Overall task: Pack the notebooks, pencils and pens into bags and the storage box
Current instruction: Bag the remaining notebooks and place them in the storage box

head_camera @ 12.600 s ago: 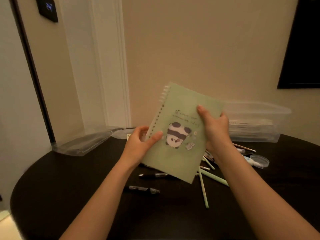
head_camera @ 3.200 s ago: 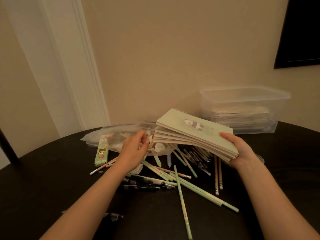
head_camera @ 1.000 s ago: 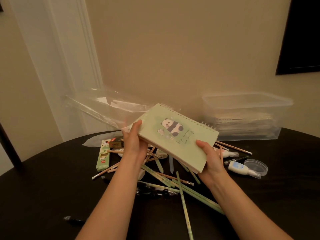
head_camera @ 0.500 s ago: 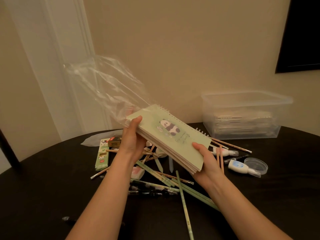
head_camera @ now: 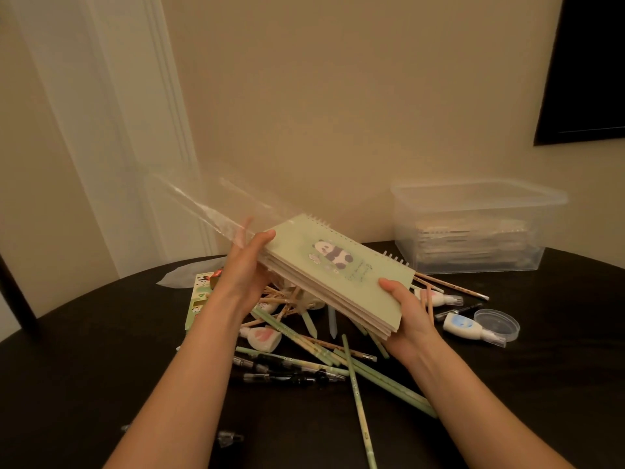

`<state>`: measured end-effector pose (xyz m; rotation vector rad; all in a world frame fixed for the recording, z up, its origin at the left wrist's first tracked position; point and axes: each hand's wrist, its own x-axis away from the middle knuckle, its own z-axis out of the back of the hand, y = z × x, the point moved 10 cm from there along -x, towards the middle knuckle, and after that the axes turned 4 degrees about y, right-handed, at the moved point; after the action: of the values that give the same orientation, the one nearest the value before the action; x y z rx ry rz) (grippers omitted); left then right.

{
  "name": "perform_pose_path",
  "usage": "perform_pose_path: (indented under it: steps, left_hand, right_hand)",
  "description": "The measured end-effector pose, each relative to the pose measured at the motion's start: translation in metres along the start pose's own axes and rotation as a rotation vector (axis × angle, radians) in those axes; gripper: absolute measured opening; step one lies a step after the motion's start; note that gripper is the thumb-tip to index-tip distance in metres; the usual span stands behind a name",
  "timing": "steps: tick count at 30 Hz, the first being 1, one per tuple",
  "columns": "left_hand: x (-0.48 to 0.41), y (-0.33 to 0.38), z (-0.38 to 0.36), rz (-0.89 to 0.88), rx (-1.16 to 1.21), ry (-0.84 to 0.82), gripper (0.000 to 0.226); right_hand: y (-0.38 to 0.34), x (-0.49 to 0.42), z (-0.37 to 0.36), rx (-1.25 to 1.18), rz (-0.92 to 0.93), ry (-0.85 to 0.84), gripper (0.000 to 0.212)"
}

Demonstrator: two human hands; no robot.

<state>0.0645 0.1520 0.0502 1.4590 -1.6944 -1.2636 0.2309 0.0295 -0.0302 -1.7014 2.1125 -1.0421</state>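
Dark bench point(head_camera: 84, 350) lies strewn with unpacked pencils and pens point(head_camera: 357, 401), the storage box point(head_camera: 473, 231) behind looks part-filled, and the notebooks point(head_camera: 338, 275) hang unbagged above, left hand point(head_camera: 243, 269) clasping one end plus the clear bag point(head_camera: 216, 208), right hand point(head_camera: 406, 313) curled round the other.

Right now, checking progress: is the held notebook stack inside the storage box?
No, the left hand and right hand hold the notebook stack midair, beside the storage box.
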Motion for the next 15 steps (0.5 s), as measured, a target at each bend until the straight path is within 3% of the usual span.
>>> perform_pose_path:
  steps: [7, 11, 15]
  left_hand:
    - [0.003, 0.005, -0.007, 0.018, 0.029, -0.102, 0.076]
    - [0.001, 0.007, -0.011, -0.061, 0.090, -0.069, 0.063]
    - [-0.001, 0.002, -0.007, -0.125, 0.135, -0.026, 0.063]
  right_hand:
    - [0.014, 0.004, -0.009, -0.028, -0.090, -0.053, 0.016]
    - [0.015, 0.007, -0.009, -0.047, -0.113, -0.042, 0.016]
    - [0.016, 0.006, -0.009, -0.057, -0.100, -0.026, 0.014]
